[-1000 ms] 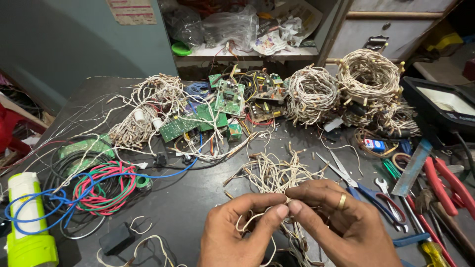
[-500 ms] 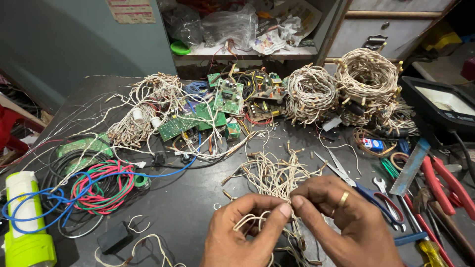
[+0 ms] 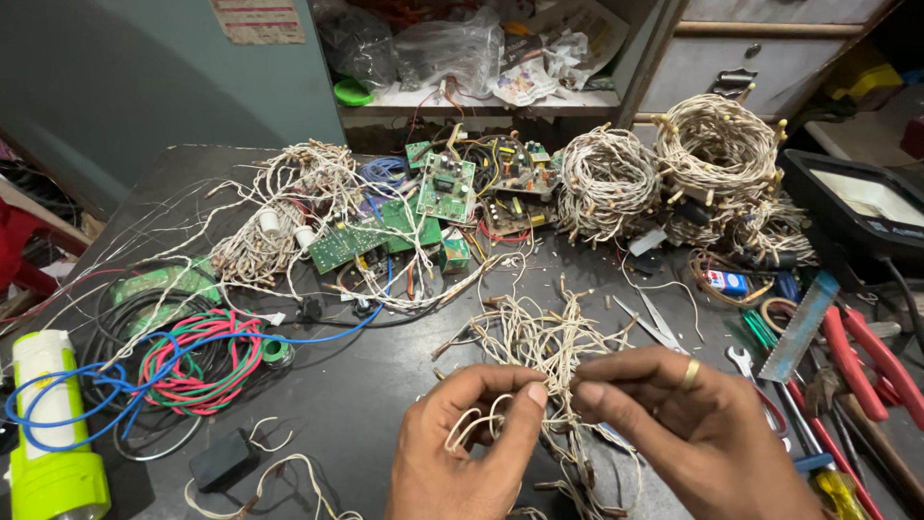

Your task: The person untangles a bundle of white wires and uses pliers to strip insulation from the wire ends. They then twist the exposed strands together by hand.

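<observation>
Partly, hands (image 3: pixel 577 424) hide the wire tangle (image 3: pixel 544 342).

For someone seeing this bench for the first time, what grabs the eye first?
Both hands, left hand and right hand, pinch a tangle of pale thin wire at the bottom centre. Behind it lie green circuit boards and two big wound wire coils; a red, green and blue cable coil sits at left.

Two hands, left (image 3: pixel 472 453) and right (image 3: pixel 693 433), are seen | one loose wire tangle (image 3: pixel 539 337) | two wound light-string coils (image 3: pixel 606 183) at the bench's far edge | one yellow torch (image 3: pixel 53 433) at the near-left corner | one ring (image 3: pixel 689 374) is worn.
</observation>
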